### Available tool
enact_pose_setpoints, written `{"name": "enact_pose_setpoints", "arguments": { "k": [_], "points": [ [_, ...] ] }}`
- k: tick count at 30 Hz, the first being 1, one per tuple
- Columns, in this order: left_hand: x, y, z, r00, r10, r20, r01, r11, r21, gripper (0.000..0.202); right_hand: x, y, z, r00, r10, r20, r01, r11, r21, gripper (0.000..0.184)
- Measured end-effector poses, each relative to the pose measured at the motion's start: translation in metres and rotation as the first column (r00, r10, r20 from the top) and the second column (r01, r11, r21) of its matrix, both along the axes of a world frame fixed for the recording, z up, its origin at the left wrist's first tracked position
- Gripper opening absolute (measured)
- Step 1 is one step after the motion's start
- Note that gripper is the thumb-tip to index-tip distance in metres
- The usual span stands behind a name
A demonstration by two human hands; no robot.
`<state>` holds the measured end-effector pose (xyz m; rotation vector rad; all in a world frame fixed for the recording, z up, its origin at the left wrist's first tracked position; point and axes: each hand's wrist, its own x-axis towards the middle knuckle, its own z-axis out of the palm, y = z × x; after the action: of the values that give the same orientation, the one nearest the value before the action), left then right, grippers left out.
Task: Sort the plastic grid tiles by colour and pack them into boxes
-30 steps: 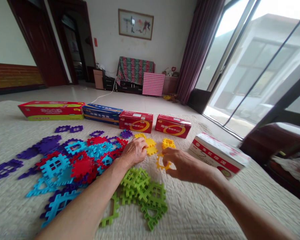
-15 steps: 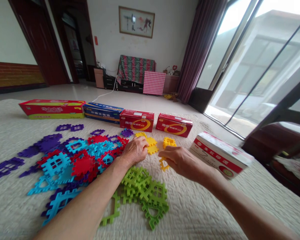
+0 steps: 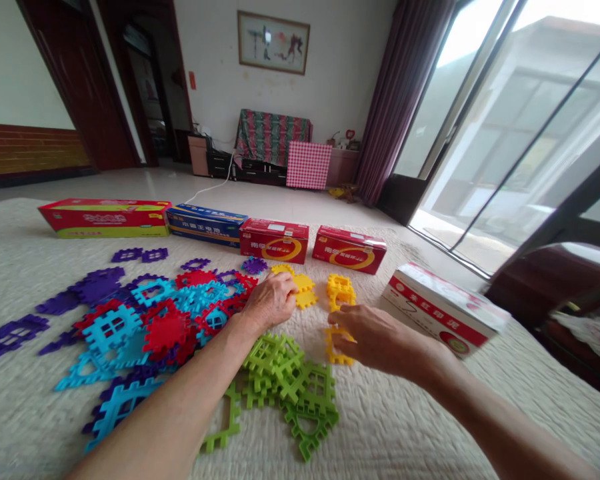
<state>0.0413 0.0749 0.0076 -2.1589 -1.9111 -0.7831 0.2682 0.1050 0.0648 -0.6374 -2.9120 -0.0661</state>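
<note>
My left hand [image 3: 273, 300] is curled closed against a small pile of yellow interlocking building pieces [image 3: 305, 291]; its fingertips are partly hidden but appear to grip one. To the right, my right hand [image 3: 373, 337] has its thumb and fingers apart over a square yellow frame piece [image 3: 339, 353] lying on the cover. A short stack of yellow pieces [image 3: 341, 289] sits just beyond those fingers. Green building pieces [image 3: 317, 387] lie in a heap nearer me, below both hands. Left of my left hand spreads a mixed pile of red pieces [image 3: 166, 331] and light blue pieces [image 3: 113, 327].
Purple pieces [image 3: 97, 285] lie at the left. Along the far side stand a red-and-green box [image 3: 105, 219], a blue box [image 3: 207, 225] and two red boxes [image 3: 274, 241]. A white-and-red box [image 3: 445, 310] is right of my right hand. A quilted cover [image 3: 405, 420] lies underneath.
My right hand has moved slightly right and nearer me, and its fingers have spread. The yellow frame piece under it has shifted the same way. My left hand has stayed in place.
</note>
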Motion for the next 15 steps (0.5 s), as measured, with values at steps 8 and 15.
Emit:
{"name": "enact_pose_setpoints", "arguments": {
  "k": [8, 15],
  "points": [
    [-0.003, 0.002, -0.004, 1.000, -0.010, 0.003, 0.010, 1.000, 0.002, 0.021, 0.004, -0.014, 0.017, 0.974, 0.042, 0.220, 0.006, 0.977, -0.212, 0.032],
    [-0.001, 0.000, 0.001, 1.000, -0.018, -0.001, 0.018, 1.000, -0.005, 0.021, 0.003, 0.005, 0.008, 0.998, -0.025, 0.050, 0.025, 1.000, -0.007, 0.041]
  ]
}}
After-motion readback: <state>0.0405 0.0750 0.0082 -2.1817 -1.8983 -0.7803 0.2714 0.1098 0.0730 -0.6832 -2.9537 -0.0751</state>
